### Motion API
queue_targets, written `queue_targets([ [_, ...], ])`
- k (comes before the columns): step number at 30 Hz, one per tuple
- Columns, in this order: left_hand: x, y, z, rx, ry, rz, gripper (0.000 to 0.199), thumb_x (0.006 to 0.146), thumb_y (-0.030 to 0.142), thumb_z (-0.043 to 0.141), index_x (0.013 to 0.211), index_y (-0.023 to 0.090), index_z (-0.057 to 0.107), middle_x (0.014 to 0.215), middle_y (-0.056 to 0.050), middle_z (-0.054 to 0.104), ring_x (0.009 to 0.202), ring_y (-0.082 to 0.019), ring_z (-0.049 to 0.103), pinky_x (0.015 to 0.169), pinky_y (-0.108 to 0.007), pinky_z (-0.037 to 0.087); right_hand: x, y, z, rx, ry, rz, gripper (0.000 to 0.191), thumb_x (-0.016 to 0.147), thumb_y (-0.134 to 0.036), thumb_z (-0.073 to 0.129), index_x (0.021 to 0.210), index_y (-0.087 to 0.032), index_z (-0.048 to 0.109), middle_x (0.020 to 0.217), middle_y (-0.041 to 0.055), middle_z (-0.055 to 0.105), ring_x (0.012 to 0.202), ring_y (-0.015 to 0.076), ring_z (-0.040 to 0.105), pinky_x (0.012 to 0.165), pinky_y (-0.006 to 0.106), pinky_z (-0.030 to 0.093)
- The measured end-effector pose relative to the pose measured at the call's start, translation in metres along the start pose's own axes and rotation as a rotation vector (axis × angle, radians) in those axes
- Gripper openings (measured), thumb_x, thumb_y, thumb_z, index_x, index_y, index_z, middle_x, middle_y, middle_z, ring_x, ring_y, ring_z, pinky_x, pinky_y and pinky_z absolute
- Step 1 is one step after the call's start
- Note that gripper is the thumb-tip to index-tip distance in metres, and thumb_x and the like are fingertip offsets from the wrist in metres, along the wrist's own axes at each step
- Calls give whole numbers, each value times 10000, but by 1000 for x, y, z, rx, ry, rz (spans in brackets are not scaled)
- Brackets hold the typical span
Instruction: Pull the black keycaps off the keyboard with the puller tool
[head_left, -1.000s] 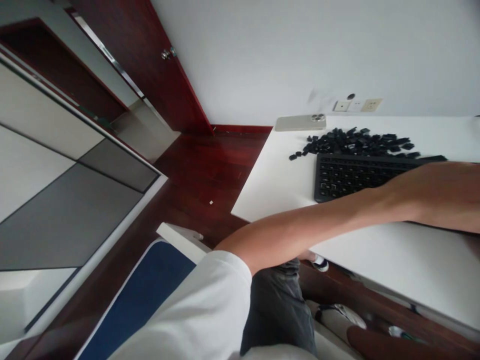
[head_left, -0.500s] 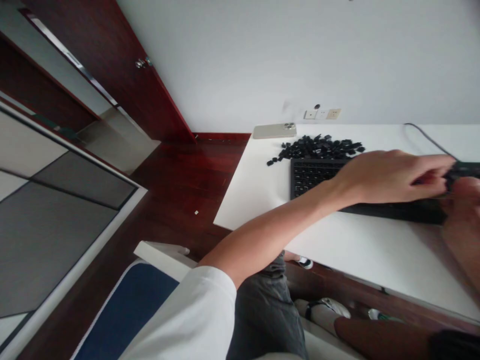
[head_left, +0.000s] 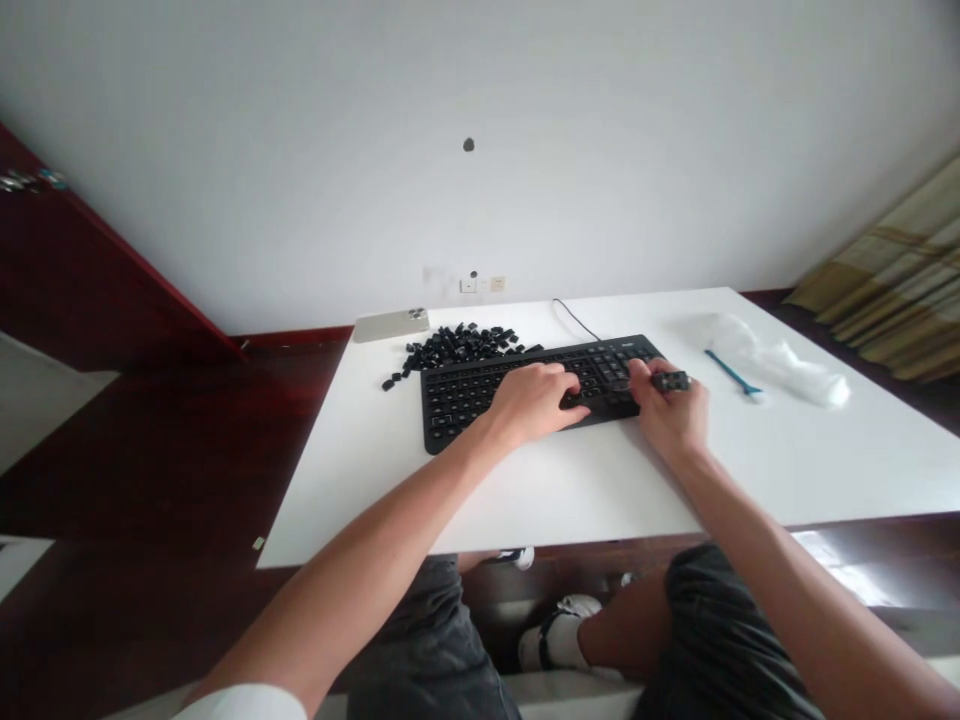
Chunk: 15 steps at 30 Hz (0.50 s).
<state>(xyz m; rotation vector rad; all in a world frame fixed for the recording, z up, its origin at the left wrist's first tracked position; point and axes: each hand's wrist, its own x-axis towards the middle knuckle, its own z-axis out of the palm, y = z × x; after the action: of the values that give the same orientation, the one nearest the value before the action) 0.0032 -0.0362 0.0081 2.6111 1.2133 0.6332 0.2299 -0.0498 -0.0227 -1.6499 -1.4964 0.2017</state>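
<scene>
A black keyboard (head_left: 469, 397) lies on the white table, with bare switches showing over much of its left part and caps in place towards the right. My left hand (head_left: 529, 402) rests over its middle, thumb and forefinger apart with nothing visible between them; the other fingers are hidden. At the keyboard's right end, my right hand (head_left: 673, 412) is closed round a short dark tool (head_left: 670, 381), its patterned end sticking out to the right. I cannot make out its kind. Behind the keyboard's left half lies a heap of loose black keycaps (head_left: 461, 345).
A phone (head_left: 390, 325) lies at the table's back left corner. To the right are a blue stick-like tool (head_left: 733, 373) and a crumpled clear plastic bag (head_left: 795, 365). The keyboard's cable (head_left: 576, 318) runs towards the wall. A curtain (head_left: 892, 255) hangs at right.
My view has swung from the left, with the door and chair, round to the table. Both hands are still at the keyboard; the left thumb and forefinger now stand apart.
</scene>
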Motion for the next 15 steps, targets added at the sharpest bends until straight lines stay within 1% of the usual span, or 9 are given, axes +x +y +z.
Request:
queue_targets([
  [3,2,6,6,-10,-18,-23,188,944,395,752,1002,217,771,992,-32,773,921,-215,727,740,-318,533,-1,-4,0,-43,-12,-9,431,965,-540,543,652,-248,491,580,20,562,560,187,464,586,339,314],
  [6,4,9,7,-22,-29,-40,143,942,360,752,956,218,765,974,-30,774,903,-213,726,755,-322,543,-6,-17,6,-64,-29,-1,376,921,-471,578,633,-256,465,567,29,566,540,190,439,584,340,304],
  [9,5,10,6,-4,-45,-53,123,946,348,742,933,226,755,972,-36,777,917,-221,731,796,-332,564,-12,-29,10,-81,-66,-23,319,927,-443,566,675,-257,510,596,38,595,551,203,462,598,337,308],
  [12,3,11,6,57,-53,-19,113,969,338,717,997,233,748,1006,-44,776,957,-235,738,837,-341,581,-15,-34,9,-86,-69,-30,292,949,-444,546,724,-258,551,613,43,611,567,215,498,606,331,312],
  [15,1,12,7,135,-68,21,145,1002,335,680,1079,224,735,1057,-61,767,974,-244,745,837,-343,591,-16,-32,6,-70,-75,-5,244,929,-410,559,737,-259,561,610,36,611,559,209,489,598,322,316],
])
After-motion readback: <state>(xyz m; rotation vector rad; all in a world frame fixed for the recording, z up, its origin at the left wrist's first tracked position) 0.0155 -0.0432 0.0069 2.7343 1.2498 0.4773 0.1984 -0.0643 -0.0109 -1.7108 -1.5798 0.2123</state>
